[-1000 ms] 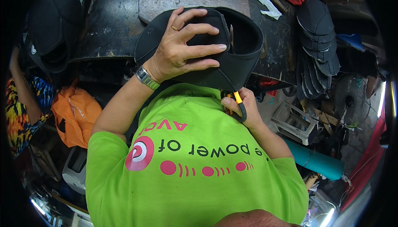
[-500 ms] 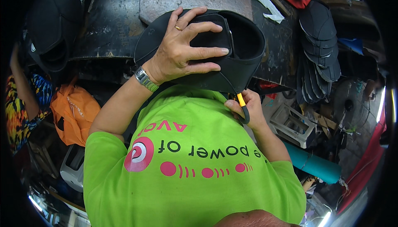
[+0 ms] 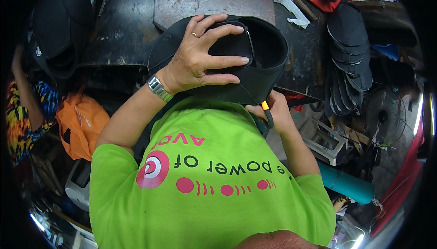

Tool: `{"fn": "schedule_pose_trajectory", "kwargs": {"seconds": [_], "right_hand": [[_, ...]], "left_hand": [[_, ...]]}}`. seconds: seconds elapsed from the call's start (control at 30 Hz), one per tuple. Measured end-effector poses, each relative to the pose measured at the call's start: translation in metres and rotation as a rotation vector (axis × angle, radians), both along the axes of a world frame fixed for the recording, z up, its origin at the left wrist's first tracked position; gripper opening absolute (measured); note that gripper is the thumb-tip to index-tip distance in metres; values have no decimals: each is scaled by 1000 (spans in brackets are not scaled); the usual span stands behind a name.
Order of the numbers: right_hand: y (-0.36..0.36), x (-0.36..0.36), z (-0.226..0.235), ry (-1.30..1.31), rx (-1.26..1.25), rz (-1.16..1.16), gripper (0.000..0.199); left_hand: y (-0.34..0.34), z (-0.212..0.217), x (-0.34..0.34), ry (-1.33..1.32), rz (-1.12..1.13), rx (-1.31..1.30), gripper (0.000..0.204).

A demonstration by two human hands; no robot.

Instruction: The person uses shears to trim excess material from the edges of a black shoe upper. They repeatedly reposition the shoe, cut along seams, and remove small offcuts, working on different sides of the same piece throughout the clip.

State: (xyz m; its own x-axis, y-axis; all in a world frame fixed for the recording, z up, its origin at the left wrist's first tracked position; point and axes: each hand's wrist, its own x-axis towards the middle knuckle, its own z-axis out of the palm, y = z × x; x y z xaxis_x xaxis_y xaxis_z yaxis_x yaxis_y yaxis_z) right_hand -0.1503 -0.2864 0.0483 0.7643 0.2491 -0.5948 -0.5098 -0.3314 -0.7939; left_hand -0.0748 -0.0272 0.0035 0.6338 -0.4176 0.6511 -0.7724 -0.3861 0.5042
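A black piece that looks like a shoe upper [image 3: 218, 92] hangs at the near edge of the dark worktable, its wide round opening to the right. My left hand [image 3: 196, 60] lies over it with fingers spread, gripping it at the raised inner flap. Below the piece's right lower edge, my right hand [image 3: 277, 110] is closed on a tool with a curved yellow-and-black handle [image 3: 267, 112], perhaps scissors. Its working end is hidden under the upper.
A worn flat slab [image 3: 214, 3] lies on the worktable [image 3: 127, 26]. Stacked black pieces [image 3: 349, 53] hang at the right, near a fan [image 3: 384, 115]. Another black piece [image 3: 57, 30] rests at the left, above an orange bag [image 3: 81, 124]. A person's patterned sleeve [image 3: 27, 112] shows at far left.
The upper and my left hand have shifted slightly down toward me. My right hand has moved up a little, with the tool's handle more upright and further under the edge.
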Motion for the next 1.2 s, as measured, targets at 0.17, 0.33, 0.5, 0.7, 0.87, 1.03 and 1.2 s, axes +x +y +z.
{"fn": "schedule_pose_trajectory", "kwargs": {"seconds": [0.17,0.33,0.5,0.7,0.87,1.03,1.2], "right_hand": [[2,8,-7,-31,60,36,44],[1,-2,-7,-11,101,-5,45],[-1,-4,-10,43,109,-18,38],[1,-9,-13,5,125,-57,30],[1,-10,-10,13,101,-51,29],[2,-10,-7,8,89,-33,29],[1,-5,-10,26,98,-16,33]], "left_hand": [[0,0,-2,11,2,5,44],[0,-3,-2,0,10,18,43],[-2,-3,-2,9,7,-7,44],[-2,-3,-2,5,9,-3,44],[-3,-4,-2,3,10,-16,45],[-2,-3,-2,12,5,-26,45],[-1,-3,-2,13,-12,-16,47]]}}
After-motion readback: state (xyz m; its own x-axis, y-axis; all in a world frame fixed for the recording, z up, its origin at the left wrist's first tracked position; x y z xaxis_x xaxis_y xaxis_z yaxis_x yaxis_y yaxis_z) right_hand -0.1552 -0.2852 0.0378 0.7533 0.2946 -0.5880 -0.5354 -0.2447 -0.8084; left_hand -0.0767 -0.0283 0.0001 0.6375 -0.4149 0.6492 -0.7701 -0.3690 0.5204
